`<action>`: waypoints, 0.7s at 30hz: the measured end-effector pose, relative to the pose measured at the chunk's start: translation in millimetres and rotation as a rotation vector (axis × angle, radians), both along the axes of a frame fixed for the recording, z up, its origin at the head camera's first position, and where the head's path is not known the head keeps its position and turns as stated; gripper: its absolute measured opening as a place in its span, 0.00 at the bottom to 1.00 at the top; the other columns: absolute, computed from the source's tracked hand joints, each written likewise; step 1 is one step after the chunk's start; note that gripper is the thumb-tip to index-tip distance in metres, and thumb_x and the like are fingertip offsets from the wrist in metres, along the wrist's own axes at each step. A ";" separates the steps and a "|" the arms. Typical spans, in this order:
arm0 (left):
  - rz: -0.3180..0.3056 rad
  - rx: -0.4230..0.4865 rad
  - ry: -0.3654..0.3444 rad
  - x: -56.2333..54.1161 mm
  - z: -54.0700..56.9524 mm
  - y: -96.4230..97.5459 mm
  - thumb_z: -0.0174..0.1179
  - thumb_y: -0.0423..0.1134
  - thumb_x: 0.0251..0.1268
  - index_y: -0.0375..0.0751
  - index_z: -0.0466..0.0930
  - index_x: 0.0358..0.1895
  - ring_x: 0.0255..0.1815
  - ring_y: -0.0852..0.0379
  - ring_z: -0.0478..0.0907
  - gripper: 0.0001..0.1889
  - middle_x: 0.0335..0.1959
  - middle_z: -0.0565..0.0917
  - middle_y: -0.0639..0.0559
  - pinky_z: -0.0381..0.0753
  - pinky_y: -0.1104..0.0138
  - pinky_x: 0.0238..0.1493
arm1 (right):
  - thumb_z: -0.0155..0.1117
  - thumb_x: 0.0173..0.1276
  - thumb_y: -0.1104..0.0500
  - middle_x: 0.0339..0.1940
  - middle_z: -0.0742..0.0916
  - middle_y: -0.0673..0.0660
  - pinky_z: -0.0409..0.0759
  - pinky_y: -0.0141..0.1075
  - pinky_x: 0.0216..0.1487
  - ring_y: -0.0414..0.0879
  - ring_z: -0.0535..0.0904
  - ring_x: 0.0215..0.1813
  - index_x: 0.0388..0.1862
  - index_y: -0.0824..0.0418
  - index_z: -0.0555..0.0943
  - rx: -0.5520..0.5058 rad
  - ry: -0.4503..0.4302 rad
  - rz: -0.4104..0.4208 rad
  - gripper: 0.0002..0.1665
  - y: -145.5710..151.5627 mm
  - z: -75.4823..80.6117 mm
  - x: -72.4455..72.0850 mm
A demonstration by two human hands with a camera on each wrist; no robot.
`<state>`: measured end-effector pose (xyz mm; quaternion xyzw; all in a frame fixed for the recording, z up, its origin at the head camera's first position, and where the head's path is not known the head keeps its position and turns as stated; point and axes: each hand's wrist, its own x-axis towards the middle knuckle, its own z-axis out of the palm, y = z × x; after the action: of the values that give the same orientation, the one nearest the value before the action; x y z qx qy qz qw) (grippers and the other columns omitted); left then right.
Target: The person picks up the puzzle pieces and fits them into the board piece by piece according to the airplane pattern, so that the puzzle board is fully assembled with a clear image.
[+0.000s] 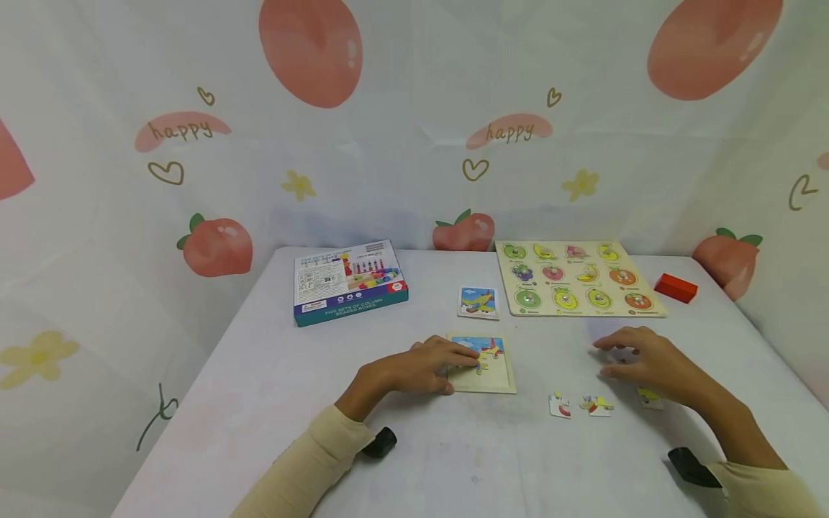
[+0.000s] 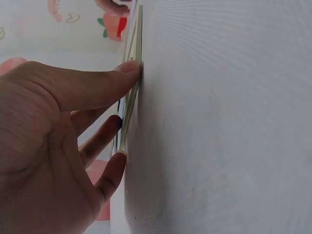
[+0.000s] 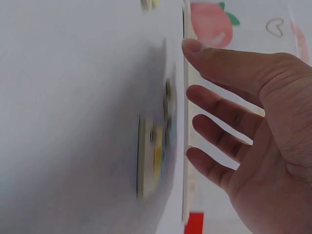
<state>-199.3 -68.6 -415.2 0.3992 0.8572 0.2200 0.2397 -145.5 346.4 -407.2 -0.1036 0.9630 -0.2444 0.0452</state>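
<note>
My left hand [image 1: 435,364] rests on a small square puzzle board [image 1: 497,383] with airplane pieces set in its upper part. Its index finger reaches over the yellow plane pieces, and in the left wrist view the thumb [image 2: 127,67] touches the board's edge. Fingers of this hand lie extended along the board's side. On the right, my right hand [image 1: 654,363] hovers with loosely bent fingers, holding nothing, over loose puzzle pieces partly hidden beneath it. A piece with yellow [image 1: 650,398] shows beside its wrist; two more, a red-and-white piece [image 1: 560,406] and a yellow-and-red piece [image 1: 596,406], lie nearer the middle.
Behind the board lies an airplane picture card [image 1: 478,302]. A wooden fruit puzzle [image 1: 586,314] stretches across the back right, with a red block [image 1: 676,288] beside it. At the back left sits a boxed bead set [image 1: 350,282]. A peach-printed cloth [image 1: 401,180] hangs behind the table.
</note>
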 end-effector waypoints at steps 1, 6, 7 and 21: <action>0.000 -0.001 0.001 0.0 0.0 -0.1 0.65 0.38 0.75 0.55 0.71 0.80 0.83 0.51 0.57 0.32 0.82 0.66 0.63 0.62 0.45 0.76 | 0.82 0.62 0.50 0.55 0.88 0.59 0.82 0.63 0.55 0.60 0.80 0.59 0.59 0.59 0.88 0.000 -0.003 -0.005 0.28 4.1 -0.5 1.4; -0.004 -0.001 0.004 -0.2 -0.2 -0.3 0.65 0.38 0.75 0.55 0.71 0.80 0.82 0.52 0.57 0.32 0.82 0.66 0.64 0.62 0.46 0.76 | 0.81 0.63 0.51 0.55 0.89 0.60 0.82 0.66 0.56 0.63 0.79 0.59 0.59 0.60 0.88 0.007 -0.018 -0.029 0.28 19.9 -1.6 6.6; -0.003 0.000 0.003 -0.2 -0.3 -0.3 0.65 0.38 0.75 0.55 0.71 0.80 0.82 0.52 0.57 0.32 0.82 0.66 0.64 0.62 0.46 0.76 | 0.81 0.63 0.51 0.55 0.89 0.61 0.82 0.67 0.56 0.64 0.79 0.60 0.59 0.61 0.88 0.004 -0.024 -0.027 0.28 22.5 -1.8 7.0; -0.002 0.017 -0.011 0.8 0.7 -1.3 0.64 0.37 0.74 0.54 0.71 0.80 0.83 0.52 0.57 0.32 0.82 0.67 0.64 0.60 0.45 0.76 | 0.78 0.66 0.57 0.51 0.89 0.58 0.84 0.58 0.51 0.60 0.79 0.56 0.54 0.61 0.90 0.028 -0.029 -0.011 0.19 36.7 -7.0 6.4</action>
<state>-198.5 -69.9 -414.6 0.4010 0.8535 0.2294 0.2410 -139.2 383.1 -414.1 -0.0939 0.9662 -0.2326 0.0594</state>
